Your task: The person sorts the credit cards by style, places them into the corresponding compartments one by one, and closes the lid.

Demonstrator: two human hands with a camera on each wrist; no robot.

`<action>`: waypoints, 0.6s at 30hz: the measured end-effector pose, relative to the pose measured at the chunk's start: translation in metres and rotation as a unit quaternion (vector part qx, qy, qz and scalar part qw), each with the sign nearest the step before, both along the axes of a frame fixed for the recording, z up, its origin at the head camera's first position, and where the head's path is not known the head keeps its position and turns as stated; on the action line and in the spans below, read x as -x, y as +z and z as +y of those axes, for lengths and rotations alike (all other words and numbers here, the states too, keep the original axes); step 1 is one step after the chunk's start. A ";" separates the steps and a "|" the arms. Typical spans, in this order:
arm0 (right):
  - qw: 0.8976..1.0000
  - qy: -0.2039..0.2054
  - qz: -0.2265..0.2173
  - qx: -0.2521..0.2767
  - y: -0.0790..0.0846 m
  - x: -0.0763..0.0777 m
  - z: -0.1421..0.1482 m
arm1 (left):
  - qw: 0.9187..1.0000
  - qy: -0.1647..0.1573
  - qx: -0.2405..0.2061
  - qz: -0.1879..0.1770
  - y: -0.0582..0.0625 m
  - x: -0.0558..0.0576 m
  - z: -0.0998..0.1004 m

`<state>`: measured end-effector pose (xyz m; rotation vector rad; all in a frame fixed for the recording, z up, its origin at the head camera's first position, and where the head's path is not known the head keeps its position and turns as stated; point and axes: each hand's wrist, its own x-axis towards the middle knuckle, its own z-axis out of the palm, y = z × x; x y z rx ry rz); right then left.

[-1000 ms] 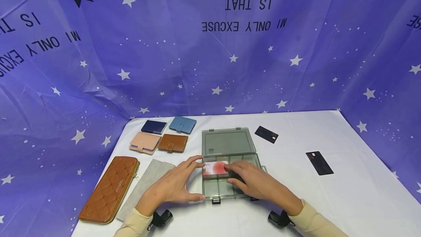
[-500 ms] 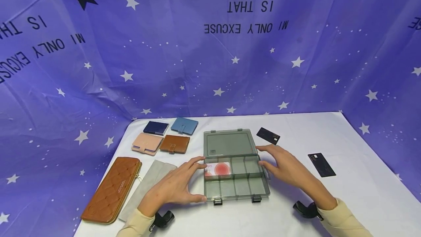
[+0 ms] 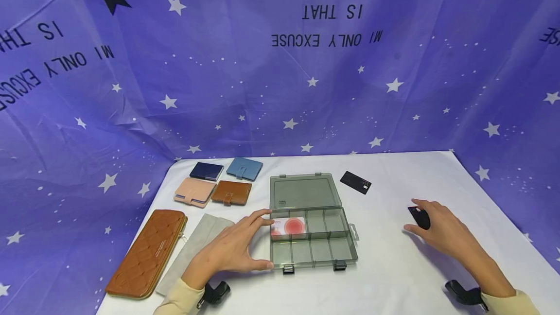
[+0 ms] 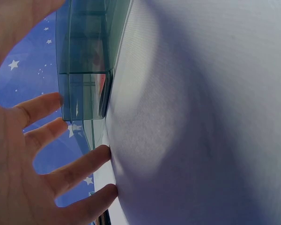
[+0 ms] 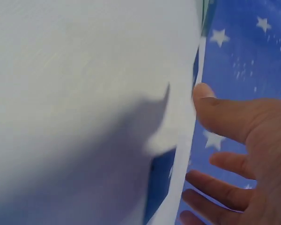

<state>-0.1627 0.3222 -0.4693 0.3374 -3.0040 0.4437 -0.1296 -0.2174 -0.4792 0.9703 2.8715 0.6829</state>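
A clear grey-green compartment box (image 3: 332, 249) lies with its lid (image 3: 304, 191) folded back. A white card with a red circle (image 3: 288, 226) sits in the box's back left compartments. My left hand (image 3: 234, 247) is at the box's left side, fingertips and thumb right at its wall; in the left wrist view those fingers (image 4: 79, 171) are spread. My right hand (image 3: 446, 230) hovers over a black card (image 3: 419, 218) on the table, hiding part of it. The right wrist view has the right hand's thumb and fingers apart, with the black card (image 5: 160, 183) below them.
Another black card (image 3: 356, 182) lies behind the box to the right. At the back left are small card holders in navy (image 3: 206, 171), blue (image 3: 245, 168), pink (image 3: 195, 191) and brown (image 3: 232, 192). A quilted brown wallet (image 3: 148, 254) and a grey pouch (image 3: 192, 247) lie at the left.
My right hand has moved from the box's compartments, past its right edge, out to the black card at the right. My left hand has stayed by the box.
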 end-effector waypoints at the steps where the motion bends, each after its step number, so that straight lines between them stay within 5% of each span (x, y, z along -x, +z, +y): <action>1: 1.000 -0.006 -0.007 -0.003 -0.001 -0.001 0.007 | 1.000 0.001 0.001 -0.001 0.000 0.000 0.000; 11: 0.999 -0.019 -0.011 0.026 -0.018 -0.009 0.042 | 1.000 0.006 0.004 -0.004 -0.001 0.000 -0.001; 18: 0.998 -0.054 -0.020 0.015 -0.015 -0.009 0.050 | 1.000 0.004 0.003 -0.002 -0.002 0.000 0.001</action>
